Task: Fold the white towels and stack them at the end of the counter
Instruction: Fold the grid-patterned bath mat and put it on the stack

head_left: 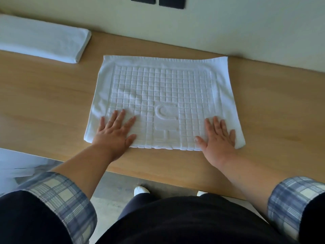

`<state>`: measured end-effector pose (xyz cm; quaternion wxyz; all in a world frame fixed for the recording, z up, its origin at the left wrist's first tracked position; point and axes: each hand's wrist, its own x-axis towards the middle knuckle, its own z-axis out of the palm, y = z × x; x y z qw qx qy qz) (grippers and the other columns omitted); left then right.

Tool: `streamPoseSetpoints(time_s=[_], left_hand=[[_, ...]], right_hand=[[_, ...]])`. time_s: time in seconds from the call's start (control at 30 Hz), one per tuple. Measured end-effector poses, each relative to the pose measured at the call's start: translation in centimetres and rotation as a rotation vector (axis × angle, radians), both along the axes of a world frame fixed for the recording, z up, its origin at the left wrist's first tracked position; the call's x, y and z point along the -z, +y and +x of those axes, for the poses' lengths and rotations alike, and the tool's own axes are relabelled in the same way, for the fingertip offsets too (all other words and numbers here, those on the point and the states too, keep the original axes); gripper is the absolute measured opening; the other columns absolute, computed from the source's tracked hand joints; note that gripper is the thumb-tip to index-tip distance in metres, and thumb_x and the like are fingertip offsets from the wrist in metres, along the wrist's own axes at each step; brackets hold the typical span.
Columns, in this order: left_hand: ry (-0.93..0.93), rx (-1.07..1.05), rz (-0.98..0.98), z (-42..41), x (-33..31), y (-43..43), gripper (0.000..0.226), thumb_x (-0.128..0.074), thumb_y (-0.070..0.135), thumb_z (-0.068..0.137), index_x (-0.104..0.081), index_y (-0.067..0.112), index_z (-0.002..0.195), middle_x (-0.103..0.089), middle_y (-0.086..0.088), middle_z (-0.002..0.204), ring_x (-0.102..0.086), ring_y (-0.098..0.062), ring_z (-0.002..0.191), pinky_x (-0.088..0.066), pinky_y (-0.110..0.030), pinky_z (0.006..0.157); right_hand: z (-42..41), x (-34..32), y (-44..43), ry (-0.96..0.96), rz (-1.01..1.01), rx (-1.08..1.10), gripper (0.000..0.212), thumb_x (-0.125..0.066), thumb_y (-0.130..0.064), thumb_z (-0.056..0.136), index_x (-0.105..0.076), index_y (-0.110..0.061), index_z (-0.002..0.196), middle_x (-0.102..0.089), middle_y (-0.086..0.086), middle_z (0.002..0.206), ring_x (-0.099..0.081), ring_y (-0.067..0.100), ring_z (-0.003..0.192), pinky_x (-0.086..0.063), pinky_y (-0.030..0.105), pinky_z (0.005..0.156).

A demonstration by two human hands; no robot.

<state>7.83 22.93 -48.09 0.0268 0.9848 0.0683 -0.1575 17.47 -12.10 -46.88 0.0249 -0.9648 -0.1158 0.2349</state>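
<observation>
A white towel (pixel 163 88) with a raised grid pattern lies folded flat in the middle of the wooden counter (pixel 44 103). My left hand (pixel 115 132) presses flat on its near left part, fingers straight and spread. Flat on the towel's near right corner rests my right hand (pixel 218 136), fingers also straight. A small wrinkle sits in the towel just beyond my left fingers. A second white towel (pixel 40 38), folded into a long narrow block, lies at the far left of the counter.
A pale wall (pixel 228 29) runs along the counter's far edge, with dark panels (pixel 171 2) at the top. More white cloth (pixel 15 164) hangs off the counter's near left edge. The floor and my white shoes (pixel 140 190) show below the near edge.
</observation>
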Motion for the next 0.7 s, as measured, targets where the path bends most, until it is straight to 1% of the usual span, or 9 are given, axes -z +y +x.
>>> streamPoseSetpoints(time_s=[0.1, 0.17, 0.2, 0.3, 0.37, 0.43, 0.5, 0.6, 0.7], left_hand=[[0.043, -0.108, -0.003, -0.3, -0.4, 0.1, 0.065, 0.008, 0.073, 0.084, 0.028, 0.052, 0.142, 0.03, 0.008, 0.159, 0.028, -0.016, 0.146, 0.013, -0.051, 0.118], [0.033, -0.197, -0.001, -0.6, -0.8, -1.2, 0.069, 0.005, 0.069, 0.087, 0.02, 0.044, 0.15, 0.025, 0.004, 0.161, 0.023, -0.018, 0.148, 0.012, -0.051, 0.118], [0.018, -0.198, -0.004, -0.7, -1.1, -2.4, 0.07, 0.004, 0.066, 0.089, 0.016, 0.039, 0.152, 0.023, 0.002, 0.162, 0.022, -0.019, 0.148, 0.012, -0.051, 0.118], [0.019, -0.001, -0.067, -0.7, -1.6, -7.5, 0.071, 0.003, 0.066, 0.09, 0.017, 0.035, 0.152, 0.031, 0.0, 0.159, 0.03, -0.019, 0.145, 0.014, -0.047, 0.119], [0.061, 0.171, -0.094, -0.5, -1.6, -11.4, 0.071, 0.0, 0.067, 0.09, 0.021, 0.037, 0.151, 0.036, 0.0, 0.156, 0.038, -0.02, 0.141, 0.017, -0.048, 0.118], [0.084, 0.304, -0.083, -0.1, -1.3, -14.9, 0.073, -0.006, 0.067, 0.092, 0.022, 0.035, 0.151, 0.038, -0.002, 0.155, 0.041, -0.022, 0.139, 0.024, -0.049, 0.114], [0.093, 0.372, -0.078, 0.8, -1.1, -17.8, 0.072, -0.011, 0.065, 0.095, 0.025, 0.034, 0.15, 0.04, -0.003, 0.154, 0.042, -0.023, 0.138, 0.027, -0.049, 0.111], [0.11, 0.442, -0.076, 3.0, -1.4, -21.4, 0.071, -0.014, 0.062, 0.098, 0.026, 0.032, 0.148, 0.04, -0.003, 0.152, 0.04, -0.023, 0.138, 0.021, -0.049, 0.115], [0.114, 0.459, -0.079, 5.3, -1.6, -24.7, 0.071, -0.017, 0.059, 0.1, 0.022, 0.028, 0.15, 0.035, -0.003, 0.155, 0.037, -0.022, 0.139, 0.019, -0.047, 0.116]], right_hand=[[-0.4, -0.7, -2.1, 0.036, -0.01, 0.009, 0.08, -0.013, -0.069, 0.094, 0.02, -0.03, 0.156, 0.032, 0.0, 0.161, 0.03, 0.019, 0.147, 0.011, 0.051, 0.121], [-0.6, -1.1, -2.6, 0.047, -0.001, -0.013, 0.08, -0.013, -0.07, 0.094, 0.017, -0.029, 0.156, 0.032, 0.002, 0.161, 0.03, 0.021, 0.147, 0.012, 0.051, 0.121], [-0.6, -1.3, -2.7, 0.039, 0.004, -0.015, 0.079, -0.014, -0.07, 0.094, 0.014, -0.029, 0.157, 0.03, 0.003, 0.162, 0.029, 0.021, 0.148, 0.012, 0.051, 0.12], [0.0, -1.7, -3.3, 0.049, 0.036, 0.089, 0.074, -0.021, -0.067, 0.097, 0.005, -0.033, 0.158, 0.022, 0.003, 0.165, 0.02, 0.024, 0.151, 0.006, 0.052, 0.121], [0.3, -1.7, -4.5, 0.082, -0.002, 0.054, 0.076, -0.02, -0.068, 0.096, 0.011, -0.034, 0.156, 0.026, 0.004, 0.163, 0.018, 0.027, 0.151, 0.002, 0.054, 0.122], [0.4, -1.4, -6.0, 0.091, -0.037, -0.034, 0.08, -0.017, -0.073, 0.093, 0.018, -0.035, 0.154, 0.031, 0.002, 0.161, 0.019, 0.028, 0.151, 0.004, 0.054, 0.121], [0.6, -1.2, -7.3, 0.091, -0.024, -0.035, 0.084, -0.016, -0.076, 0.091, 0.02, -0.034, 0.154, 0.032, -0.001, 0.161, 0.018, 0.026, 0.151, 0.004, 0.054, 0.121], [0.5, -0.8, -8.4, 0.09, -0.024, 0.015, 0.087, -0.016, -0.076, 0.091, 0.019, -0.028, 0.155, 0.024, 0.0, 0.164, 0.017, 0.024, 0.151, 0.003, 0.052, 0.122], [1.2, -1.3, -8.7, 0.039, 0.021, 0.094, 0.086, -0.013, -0.072, 0.092, 0.006, -0.02, 0.158, 0.01, 0.002, 0.167, 0.01, 0.022, 0.153, -0.001, 0.051, 0.122]])
